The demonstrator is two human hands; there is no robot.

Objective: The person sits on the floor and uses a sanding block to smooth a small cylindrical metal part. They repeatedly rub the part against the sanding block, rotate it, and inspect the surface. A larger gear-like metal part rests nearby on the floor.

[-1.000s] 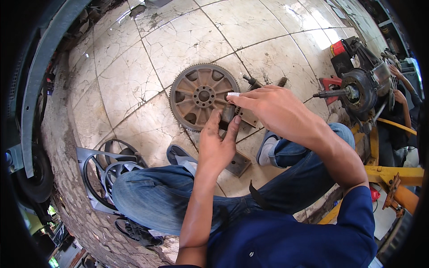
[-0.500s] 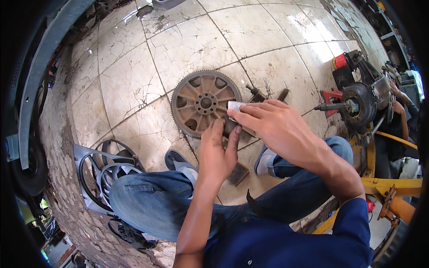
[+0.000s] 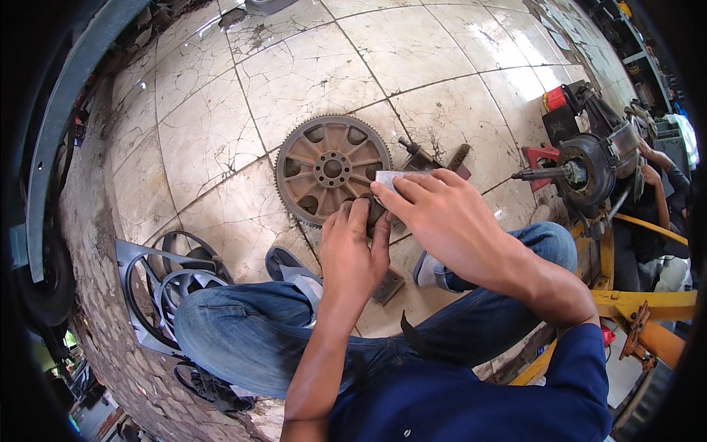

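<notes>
In front of my knees my two hands work close together. My left hand has thumb and fingers curled round a small dark metal part, mostly hidden between the hands. From the right, my right hand reaches over it, fingers laid flat together on a folded pale grey sheet, whose end sticks out past the fingertips. Just beyond my left hand a rusty toothed flywheel lies flat on the floor. Right of it, past my right hand, lie a metal part with a stem and a brush-like piece.
A rusty metal block lies between my feet. To my left is a grey fan shroud. At right stand a hub with a shaft, a red stand and a yellow frame. Another person's arms show at far right.
The view has shifted slightly, so the flywheel and floor sit a little farther left. Both hands keep nearly the same hold, with only a small shift against the flywheel.
</notes>
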